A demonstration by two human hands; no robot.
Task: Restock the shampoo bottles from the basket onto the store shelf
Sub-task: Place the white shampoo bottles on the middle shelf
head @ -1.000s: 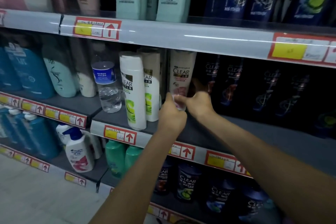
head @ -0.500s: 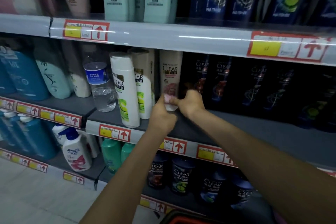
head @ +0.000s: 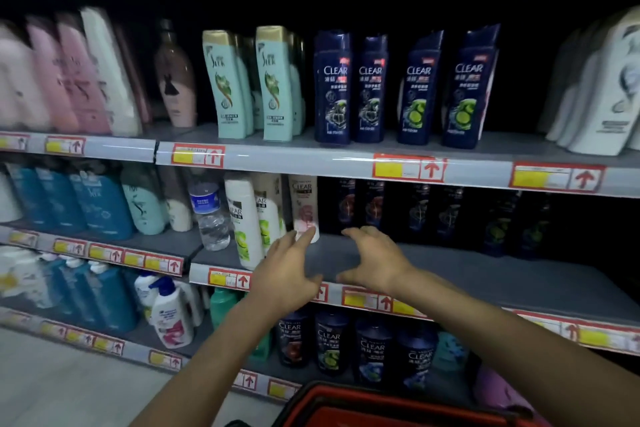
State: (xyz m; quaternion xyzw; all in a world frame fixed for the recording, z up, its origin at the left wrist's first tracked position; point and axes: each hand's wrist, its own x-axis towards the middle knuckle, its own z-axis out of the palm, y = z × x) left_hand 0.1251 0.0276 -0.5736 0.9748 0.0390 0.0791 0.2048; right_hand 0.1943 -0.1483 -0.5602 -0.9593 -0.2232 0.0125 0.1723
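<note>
Basket [head: 332,392]: red rim at bottom centre of the frame. The inside is dark, so its contents cannot be told.
Middle shelf [head: 450,270]: crosses the centre. It carries a clear water bottle [head: 209,215], white-and-green bottles [head: 242,222], the white-and-pink bottle [head: 304,208], and dim dark bottles [head: 374,204] at the back right, with bare grey board in front of them.
White-and-pink bottle: stands upright on the middle shelf at centre frame, just right of the white-and-green bottles.
Upper shelf [head: 346,152]: holds teal bottles [head: 225,87] and dark blue CLEAR bottles [head: 332,87], all upright in rows.
Left hand [head: 287,270]: released, fingers spread and grasping nothing. Its fingertips are at the base of the white-and-pink bottle, but contact cannot be told.
Right hand [head: 374,260]: released, fingers loosely bent over the bare shelf board and holding nothing.
Change: half a second ago both hands met at the foot of the white-and-pink bottle. Now they are apart and off it. The view has also lifted and drawn back, so the upper shelf and more of the basket rim show.
</note>
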